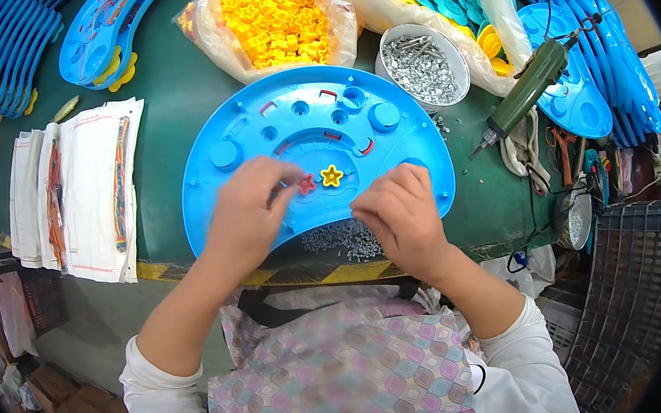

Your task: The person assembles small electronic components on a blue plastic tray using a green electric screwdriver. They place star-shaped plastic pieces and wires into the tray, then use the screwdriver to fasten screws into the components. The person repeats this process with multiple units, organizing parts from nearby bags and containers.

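Head view: I see the left hand (246, 209) over the blue panel (210, 189), thumb and index finger at a small red star (307, 184); I can't tell if that grip pinches it or only touches. Yellow star (332, 176) sits just right of it, mid-panel. Right hand (405, 216) is over the panel's near right part, grip with fingertips bunched together; I can't tell if anything is between them. Loose screws (344, 242) lie on the green surface (161, 111) at the panel's near edge. Bowl (462, 93) of screws beyond, green power screwdriver (527, 88) to the right, white sheets (89, 201) left.
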`<state>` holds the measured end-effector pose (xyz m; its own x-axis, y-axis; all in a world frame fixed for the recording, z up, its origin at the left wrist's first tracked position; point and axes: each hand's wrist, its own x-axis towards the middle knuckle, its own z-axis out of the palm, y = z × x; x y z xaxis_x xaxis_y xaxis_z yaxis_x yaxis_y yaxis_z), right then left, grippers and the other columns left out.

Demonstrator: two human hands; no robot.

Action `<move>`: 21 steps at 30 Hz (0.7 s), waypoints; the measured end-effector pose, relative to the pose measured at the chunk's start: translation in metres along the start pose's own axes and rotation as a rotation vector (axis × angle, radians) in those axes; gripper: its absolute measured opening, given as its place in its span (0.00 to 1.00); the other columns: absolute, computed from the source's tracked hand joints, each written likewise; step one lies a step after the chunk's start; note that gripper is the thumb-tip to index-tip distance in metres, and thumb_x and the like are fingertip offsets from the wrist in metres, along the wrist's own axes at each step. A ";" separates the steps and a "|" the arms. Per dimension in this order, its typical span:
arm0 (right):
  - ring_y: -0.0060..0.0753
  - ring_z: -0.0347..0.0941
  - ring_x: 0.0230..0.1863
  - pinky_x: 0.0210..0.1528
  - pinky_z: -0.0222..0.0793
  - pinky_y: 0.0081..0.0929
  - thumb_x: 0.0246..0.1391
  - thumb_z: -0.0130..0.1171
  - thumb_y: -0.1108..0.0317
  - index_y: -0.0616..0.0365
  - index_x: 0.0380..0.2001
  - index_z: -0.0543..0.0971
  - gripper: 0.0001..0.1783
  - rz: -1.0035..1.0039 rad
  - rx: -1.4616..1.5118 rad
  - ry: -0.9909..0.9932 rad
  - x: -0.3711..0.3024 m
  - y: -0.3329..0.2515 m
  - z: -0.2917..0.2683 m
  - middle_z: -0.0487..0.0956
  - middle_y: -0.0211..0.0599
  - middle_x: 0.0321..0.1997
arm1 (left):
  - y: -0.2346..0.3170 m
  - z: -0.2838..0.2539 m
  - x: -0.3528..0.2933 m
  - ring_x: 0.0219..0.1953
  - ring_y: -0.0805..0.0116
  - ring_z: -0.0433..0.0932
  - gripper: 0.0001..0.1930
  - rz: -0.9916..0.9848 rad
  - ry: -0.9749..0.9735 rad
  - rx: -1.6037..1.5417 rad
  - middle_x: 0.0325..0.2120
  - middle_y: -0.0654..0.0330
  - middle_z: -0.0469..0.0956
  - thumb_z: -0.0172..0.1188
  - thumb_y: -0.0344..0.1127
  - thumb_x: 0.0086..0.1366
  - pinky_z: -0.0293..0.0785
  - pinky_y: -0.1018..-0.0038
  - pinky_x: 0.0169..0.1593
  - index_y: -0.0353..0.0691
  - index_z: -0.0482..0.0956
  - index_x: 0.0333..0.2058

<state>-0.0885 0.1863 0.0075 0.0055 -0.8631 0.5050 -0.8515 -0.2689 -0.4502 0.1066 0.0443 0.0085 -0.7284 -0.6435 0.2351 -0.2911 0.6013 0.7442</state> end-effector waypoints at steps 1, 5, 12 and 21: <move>0.35 0.75 0.40 0.50 0.65 0.40 0.52 0.68 0.72 0.51 0.36 0.81 0.08 0.061 0.048 -0.002 0.003 0.002 -0.001 0.79 0.28 0.34 | -0.004 0.002 0.002 0.36 0.56 0.81 0.04 0.097 -0.008 0.095 0.36 0.57 0.82 0.66 0.27 0.62 0.77 0.65 0.41 0.38 0.82 0.36; 0.36 0.76 0.40 0.46 0.65 0.34 0.51 0.71 0.74 0.53 0.36 0.84 0.09 0.112 0.137 -0.020 0.008 0.005 0.000 0.82 0.31 0.35 | -0.001 0.007 0.004 0.39 0.56 0.79 0.05 0.059 0.005 0.129 0.34 0.59 0.83 0.69 0.29 0.58 0.76 0.62 0.43 0.41 0.84 0.34; 0.35 0.77 0.39 0.46 0.67 0.33 0.50 0.72 0.74 0.53 0.36 0.86 0.09 0.170 0.188 -0.051 0.004 0.006 0.000 0.83 0.31 0.34 | -0.002 0.008 0.009 0.45 0.54 0.75 0.07 0.135 0.007 0.318 0.38 0.60 0.78 0.72 0.30 0.53 0.72 0.61 0.49 0.42 0.83 0.31; 0.36 0.78 0.38 0.46 0.69 0.32 0.54 0.70 0.71 0.51 0.36 0.86 0.06 0.242 0.274 -0.156 0.015 0.015 -0.005 0.85 0.31 0.35 | 0.001 0.006 0.016 0.48 0.52 0.70 0.07 0.105 -0.105 0.338 0.42 0.56 0.74 0.69 0.25 0.55 0.69 0.61 0.52 0.39 0.81 0.33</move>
<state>-0.1039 0.1720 0.0119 -0.0801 -0.9645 0.2516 -0.6668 -0.1358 -0.7328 0.0909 0.0377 0.0096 -0.8198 -0.5286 0.2203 -0.3874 0.7952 0.4665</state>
